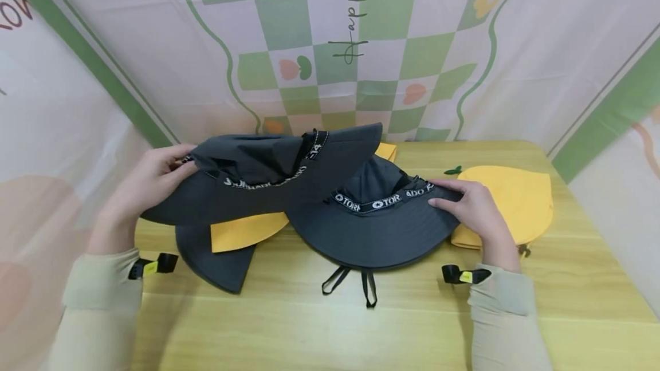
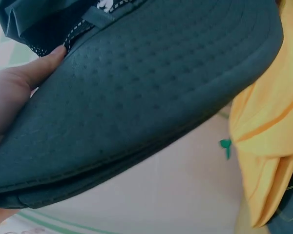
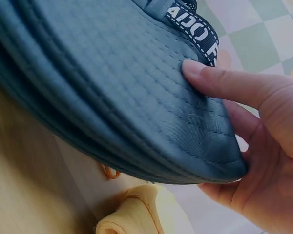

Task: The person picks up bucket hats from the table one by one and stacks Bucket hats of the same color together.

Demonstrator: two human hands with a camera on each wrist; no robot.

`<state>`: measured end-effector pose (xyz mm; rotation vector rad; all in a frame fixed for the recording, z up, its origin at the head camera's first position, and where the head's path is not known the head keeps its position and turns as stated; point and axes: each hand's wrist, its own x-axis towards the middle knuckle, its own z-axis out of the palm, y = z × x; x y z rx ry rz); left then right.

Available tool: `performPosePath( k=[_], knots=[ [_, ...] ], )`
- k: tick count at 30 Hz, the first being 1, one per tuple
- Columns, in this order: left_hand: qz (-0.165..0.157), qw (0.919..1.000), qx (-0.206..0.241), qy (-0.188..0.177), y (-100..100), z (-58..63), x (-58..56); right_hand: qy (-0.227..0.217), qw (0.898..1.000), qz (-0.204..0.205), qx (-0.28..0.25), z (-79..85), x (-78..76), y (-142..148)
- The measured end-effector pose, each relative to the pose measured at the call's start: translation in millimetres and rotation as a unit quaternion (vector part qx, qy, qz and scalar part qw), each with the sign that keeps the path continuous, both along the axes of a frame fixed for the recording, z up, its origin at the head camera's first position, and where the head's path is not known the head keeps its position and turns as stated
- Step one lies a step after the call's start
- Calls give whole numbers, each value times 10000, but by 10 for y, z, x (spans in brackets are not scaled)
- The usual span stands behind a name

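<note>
Person's left hand (image 1: pixel 146 183) holds the left dark hat (image 1: pixel 258 159) at its nine o'clock edge, with the thumb on the brim, close to the band with white letters. The right hand (image 1: pixel 478 209) pinches the right dark hat (image 1: pixel 371 242) at its three o'clock edge, thumb on top and fingers under. The right dark hat sits between three and four o'clock from the left one, and the two overlap. Up close, the brim by the right hand shows more than one layer. Black straps (image 1: pixel 370 304) hang from it at six o'clock. Below the left dark hat, at about six o'clock, a yellow brim (image 1: pixel 247 232) lies over a lower dark brim (image 1: pixel 213 265) on the wooden tabletop (image 1: pixel 289 325). Past the right hand, at three o'clock, is a yellow hat (image 1: pixel 507 205) with a little green leaf (image 1: pixel 452 170) at its ten o'clock side. At twelve o'clock hangs a checkered cloth (image 1: pixel 384 33) saying "Happy".
</note>
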<state>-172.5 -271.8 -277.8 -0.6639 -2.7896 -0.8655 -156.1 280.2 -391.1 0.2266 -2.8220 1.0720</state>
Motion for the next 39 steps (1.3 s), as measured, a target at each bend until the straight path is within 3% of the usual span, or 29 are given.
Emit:
performPosePath(
  k=[4, 10, 13, 17, 24, 29, 32, 39],
  knots=[
    [-411, 9985, 51, -366, 91, -97, -120, 57, 9999, -49, -149, -4, -12, -19],
    [-861, 9954, -408, 97, 266, -255, -307, 208, 9991, -118, -344, -25, -37, -40],
    [-749, 9942, -748, 194, 369, -336, -373, 286, 9986, -201, -405, -41, -45, -42],
    [-358, 9904, -1287, 355, 487, -435, -409, 283, 9968, -437, -606, -59, -40, -47],
    [426, 9770, -1878, 911, 738, -649, -410, -278, 9850, -1175, -1233, -57, -49, -87],
    [821, 9707, -1853, 1291, 911, -827, -419, -524, 9647, -1615, -2015, -94, -94, -114],
    [1027, 9745, -1564, 1237, 1012, -917, -421, -700, 9535, -1642, -2429, -104, -108, -112],
    [1152, 9870, -957, 581, 1195, -1073, -433, -1459, 9558, -1150, -2280, -62, -114, -102]
  ],
)
